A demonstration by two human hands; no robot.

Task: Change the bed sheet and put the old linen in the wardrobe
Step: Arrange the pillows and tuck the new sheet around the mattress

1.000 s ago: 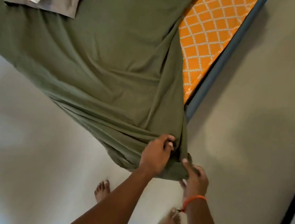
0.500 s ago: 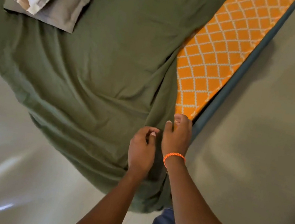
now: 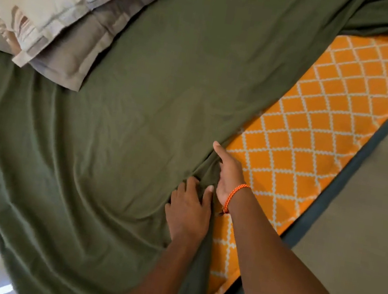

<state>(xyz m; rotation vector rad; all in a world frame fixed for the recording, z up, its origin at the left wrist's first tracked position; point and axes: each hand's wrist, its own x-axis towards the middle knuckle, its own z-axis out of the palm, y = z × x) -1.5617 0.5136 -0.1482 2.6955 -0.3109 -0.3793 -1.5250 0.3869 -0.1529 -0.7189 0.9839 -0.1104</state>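
Both hands have slid further up the bed, left hand [image 3: 188, 214] and right hand [image 3: 228, 172] gripping the soft, light green sheet [image 3: 146, 87] at its bunched edge, the best hold.

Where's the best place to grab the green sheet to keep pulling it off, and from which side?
Judging by the folds, grab the green sheet at its bunched loose edge beside the orange mattress, where the left hand and right hand meet. Come from the exposed mattress side: the fabric is already lifted and gathered there.

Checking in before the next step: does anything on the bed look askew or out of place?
The green sheet sits askew, leaving the orange patterned mattress bare along one side. Both hands, left and right, are at its bunched edge.
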